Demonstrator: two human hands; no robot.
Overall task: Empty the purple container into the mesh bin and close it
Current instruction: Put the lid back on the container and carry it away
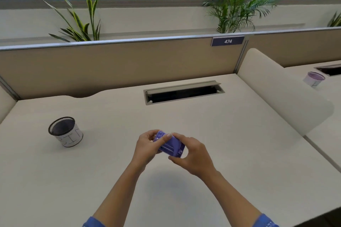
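- Right hand [191, 154] and left hand [147, 145] both clamp the purple container [170, 146] above the desk [221, 153].
- Mesh bin [64, 131] stands well apart, off to the left, nearer the left hand.

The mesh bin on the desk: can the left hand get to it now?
Probably yes. The mesh bin stands upright to the left with bare desk between, nothing blocking. But the left hand and right hand both hold the purple container, so it must carry or release that.

Blue sleeves [264, 221], bare forearms
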